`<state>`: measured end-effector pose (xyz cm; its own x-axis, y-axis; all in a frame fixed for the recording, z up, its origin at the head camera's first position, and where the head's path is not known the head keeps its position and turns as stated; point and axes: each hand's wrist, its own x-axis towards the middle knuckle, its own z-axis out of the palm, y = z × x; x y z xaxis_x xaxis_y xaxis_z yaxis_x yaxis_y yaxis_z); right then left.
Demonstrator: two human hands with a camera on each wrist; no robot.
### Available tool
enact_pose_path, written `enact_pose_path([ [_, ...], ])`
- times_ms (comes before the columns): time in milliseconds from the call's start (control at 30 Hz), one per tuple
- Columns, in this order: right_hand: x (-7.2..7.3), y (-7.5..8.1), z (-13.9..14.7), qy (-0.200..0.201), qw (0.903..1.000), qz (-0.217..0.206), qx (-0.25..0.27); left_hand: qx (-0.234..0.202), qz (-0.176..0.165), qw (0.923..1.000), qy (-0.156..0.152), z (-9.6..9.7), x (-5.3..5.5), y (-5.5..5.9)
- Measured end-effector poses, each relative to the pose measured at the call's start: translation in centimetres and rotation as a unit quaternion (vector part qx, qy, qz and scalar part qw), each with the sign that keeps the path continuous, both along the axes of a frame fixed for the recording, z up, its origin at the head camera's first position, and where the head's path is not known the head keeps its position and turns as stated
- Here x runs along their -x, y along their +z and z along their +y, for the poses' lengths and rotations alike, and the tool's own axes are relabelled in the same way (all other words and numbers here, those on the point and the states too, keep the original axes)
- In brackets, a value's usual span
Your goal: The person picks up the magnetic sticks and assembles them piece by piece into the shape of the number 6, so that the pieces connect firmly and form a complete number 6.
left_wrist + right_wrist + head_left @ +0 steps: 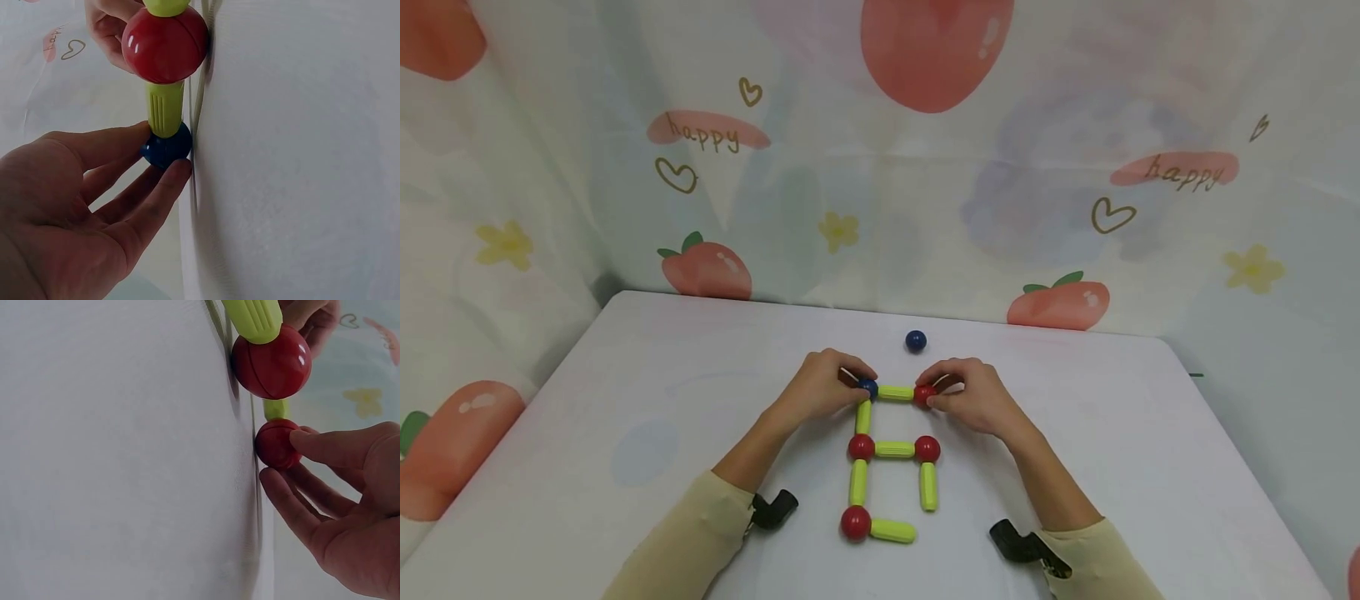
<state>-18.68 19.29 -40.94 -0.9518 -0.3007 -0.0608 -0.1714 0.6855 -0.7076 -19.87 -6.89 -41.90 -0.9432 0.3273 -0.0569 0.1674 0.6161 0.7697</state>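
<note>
On the white table lies a flat frame of lime-green rods and balls. At its far left corner my left hand (823, 385) pinches a blue ball (869, 389) between thumb and fingers; the left wrist view shows the ball against a grooved rod (165, 109). My right hand (973, 396) holds a red ball (922, 396) at the far right corner. A green rod (896, 392) spans these two balls. Nearer are two red balls, left (861, 447) and right (927, 449), joined by a rod (895, 450). Another red ball (855, 523) forms the near left corner.
A loose blue ball (916, 341) lies beyond the frame, close to the table's back edge. One rod (929, 487) points toward me from the right red ball; another rod (893, 531) extends right from the near corner. A printed cloth (895, 225) hangs behind the table (647, 367).
</note>
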Motion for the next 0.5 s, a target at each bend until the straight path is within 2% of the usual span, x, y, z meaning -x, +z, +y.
enact_pose_path([
  [100, 0.2, 0.2, 0.2, 0.012, 0.9999, 0.003, -0.002, -0.001, 0.0, 1.0, 0.007, 0.0, 0.0, 0.0],
  [267, 1.0, 0.6, 0.4, -0.01, 0.9997, 0.021, 0.002, -0.002, -0.012, 0.9998, 0.017, 0.3, -0.1, -0.1],
  [500, 3.9, 0.9, -0.5, -0.047, 0.9986, 0.022, 0.007, -0.008, -0.021, 0.9996, 0.017, 0.3, -0.2, -0.2],
])
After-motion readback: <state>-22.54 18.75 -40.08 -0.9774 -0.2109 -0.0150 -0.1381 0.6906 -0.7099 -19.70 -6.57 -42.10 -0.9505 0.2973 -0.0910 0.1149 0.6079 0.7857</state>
